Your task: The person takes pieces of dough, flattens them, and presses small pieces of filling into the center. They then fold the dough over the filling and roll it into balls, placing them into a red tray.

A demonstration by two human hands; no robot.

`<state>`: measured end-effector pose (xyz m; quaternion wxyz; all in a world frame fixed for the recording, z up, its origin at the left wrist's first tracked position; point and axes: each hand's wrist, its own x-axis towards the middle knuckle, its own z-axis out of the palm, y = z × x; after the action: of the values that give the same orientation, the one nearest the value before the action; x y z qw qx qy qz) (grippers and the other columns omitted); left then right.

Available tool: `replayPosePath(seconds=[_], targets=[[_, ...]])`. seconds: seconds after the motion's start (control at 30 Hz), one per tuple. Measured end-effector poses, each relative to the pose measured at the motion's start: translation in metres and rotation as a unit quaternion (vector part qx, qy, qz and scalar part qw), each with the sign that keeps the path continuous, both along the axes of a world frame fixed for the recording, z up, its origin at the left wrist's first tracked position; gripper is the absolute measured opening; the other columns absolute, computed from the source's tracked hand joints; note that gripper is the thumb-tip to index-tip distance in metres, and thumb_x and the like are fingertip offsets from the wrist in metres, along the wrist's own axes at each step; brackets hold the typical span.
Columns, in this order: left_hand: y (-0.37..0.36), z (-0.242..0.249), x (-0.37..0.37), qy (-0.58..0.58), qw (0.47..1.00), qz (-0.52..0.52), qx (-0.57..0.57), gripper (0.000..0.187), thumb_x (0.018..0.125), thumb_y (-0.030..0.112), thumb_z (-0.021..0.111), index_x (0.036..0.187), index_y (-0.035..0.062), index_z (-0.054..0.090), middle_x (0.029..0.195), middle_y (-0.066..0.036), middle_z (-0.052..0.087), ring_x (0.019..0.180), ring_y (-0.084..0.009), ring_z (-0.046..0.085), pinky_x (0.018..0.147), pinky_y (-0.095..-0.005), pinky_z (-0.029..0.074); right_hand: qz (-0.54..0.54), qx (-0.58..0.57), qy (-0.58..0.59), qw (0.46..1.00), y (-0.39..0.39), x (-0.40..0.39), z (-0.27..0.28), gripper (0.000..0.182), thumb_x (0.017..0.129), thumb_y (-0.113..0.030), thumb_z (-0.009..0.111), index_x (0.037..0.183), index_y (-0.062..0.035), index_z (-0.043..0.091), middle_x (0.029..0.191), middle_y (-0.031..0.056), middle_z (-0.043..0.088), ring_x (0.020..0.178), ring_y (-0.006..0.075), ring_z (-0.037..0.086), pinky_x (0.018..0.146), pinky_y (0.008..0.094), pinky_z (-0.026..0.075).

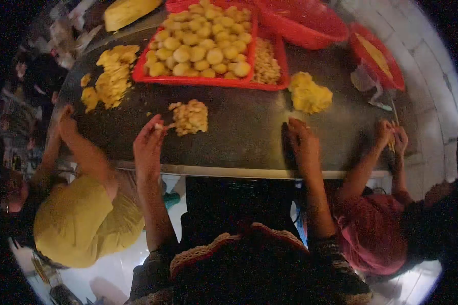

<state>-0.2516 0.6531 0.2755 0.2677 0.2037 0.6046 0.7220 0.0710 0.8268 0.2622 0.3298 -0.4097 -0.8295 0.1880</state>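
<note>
The person stands at the near edge of a dark metal surface with both arms stretched forward over it. The left hand reaches to a small heap of crumbly dough pieces lying just ahead of it on the surface; its fingers are pinched together at the heap's near edge, seemingly nipping off a bit, though what sits between them is too small to make out. The right hand lies flat, palm down and fingers released, holding nothing; it looks placed there as a prop while the other hand works. A larger yellow dough lump sits near it, a little beyond the fingertips and not touching them.

Further back, a red tray is filled with rounded dough balls, set within reach of everyone at the surface, probably so finished pieces go straight in. Beside it a second red tray holds smaller pale pieces, and red basins stand behind. Another scatter of yellow dough lies to the left, close to a person in a yellow top whose hand rests at the surface's edge. To the right, a person in a pink top works something small between both hands
</note>
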Motion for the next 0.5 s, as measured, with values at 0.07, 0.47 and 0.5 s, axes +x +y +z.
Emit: replayPosePath(seconds=[0.07,0.47,0.5], targets=[[0.004,0.001,-0.001,0.045,0.999,0.004,-0.027,0.029,0.087,0.011,0.060,0.114,0.0004,0.059,0.099,-0.008,0.062,0.092,-0.0139,0.058,0.083,-0.0261,0.046,-0.018,0.084,-0.051,0.995,0.003,0.000,-0.002,0.021,0.084,-0.007,0.059,0.105,-0.0055,0.062,0.097,0.0129,0.064,0.081,0.0242,0.063,0.072,0.0330,0.050],[0.013,-0.005,-0.025,0.227,0.964,-0.072,-0.121,0.021,0.083,0.013,0.065,0.102,0.0024,0.064,0.092,-0.004,0.065,0.079,-0.0098,0.057,0.071,-0.0247,0.047,-0.029,-0.382,0.400,0.832,0.031,0.002,0.020,0.018,0.089,-0.018,0.058,0.102,-0.0070,0.053,0.080,0.0014,0.057,0.066,0.0106,0.054,0.054,0.0233,0.045],[0.013,-0.001,-0.024,0.251,0.954,-0.068,-0.150,0.021,0.082,0.013,0.065,0.101,0.0031,0.065,0.091,-0.005,0.065,0.078,-0.0102,0.057,0.070,-0.0252,0.046,-0.025,-0.384,0.400,0.832,0.031,0.002,0.018,0.018,0.089,-0.018,0.058,0.102,-0.0070,0.053,0.080,0.0014,0.057,0.066,0.0106,0.054,0.054,0.0233,0.045]])
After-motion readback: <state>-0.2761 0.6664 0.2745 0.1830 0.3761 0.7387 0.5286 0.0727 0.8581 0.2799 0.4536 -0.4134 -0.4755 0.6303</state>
